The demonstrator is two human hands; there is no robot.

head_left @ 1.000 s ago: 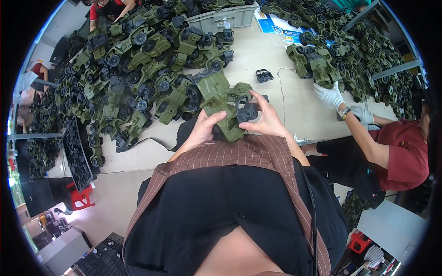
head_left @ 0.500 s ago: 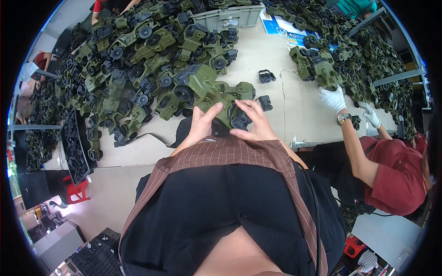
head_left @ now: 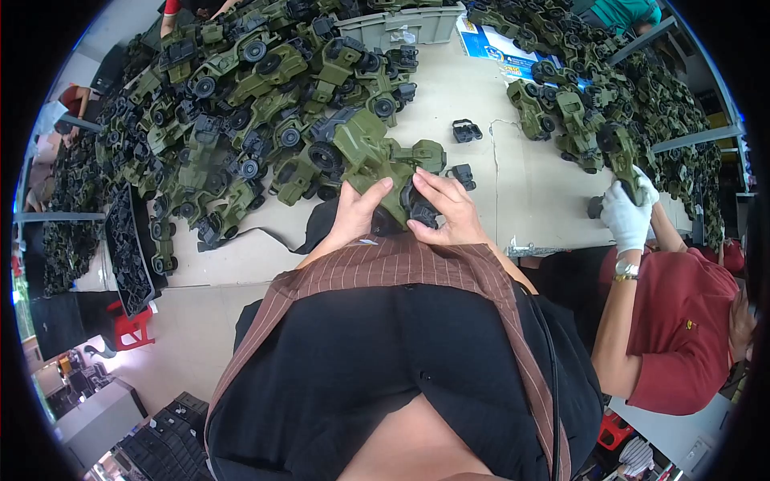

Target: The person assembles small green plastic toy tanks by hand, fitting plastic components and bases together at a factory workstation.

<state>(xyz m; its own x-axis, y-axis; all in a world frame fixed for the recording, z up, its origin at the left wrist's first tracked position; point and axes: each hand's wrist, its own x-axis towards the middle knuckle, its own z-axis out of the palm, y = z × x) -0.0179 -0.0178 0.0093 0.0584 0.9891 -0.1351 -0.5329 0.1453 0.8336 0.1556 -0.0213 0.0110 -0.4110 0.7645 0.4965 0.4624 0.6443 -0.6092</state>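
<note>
Both of my hands are on an olive-green toy truck (head_left: 395,196) at the table's front edge, close to my apron. My left hand (head_left: 358,212) grips its left side, thumb laid along the green body. On the right side my right hand (head_left: 449,210) has its fingers and thumb closed around a black part (head_left: 422,210) at the truck's end. How that part joins the body is hidden by my fingers. Just beyond, more green bodywork and a black wheel (head_left: 325,156) touch or overlap the truck; I cannot tell whether they belong to it.
A big heap of green toy trucks (head_left: 257,96) covers the left, with a grey bin (head_left: 401,28) behind. Small black frames (head_left: 465,131) lie right of my hands. Further right, a co-worker's white-gloved hand (head_left: 627,215) holds another truck beside a second heap (head_left: 609,104).
My hands stay on the truck, with only slight finger shifts. The co-worker's gloved hands have come together on a truck and drawn back from the trucks left on the table.
</note>
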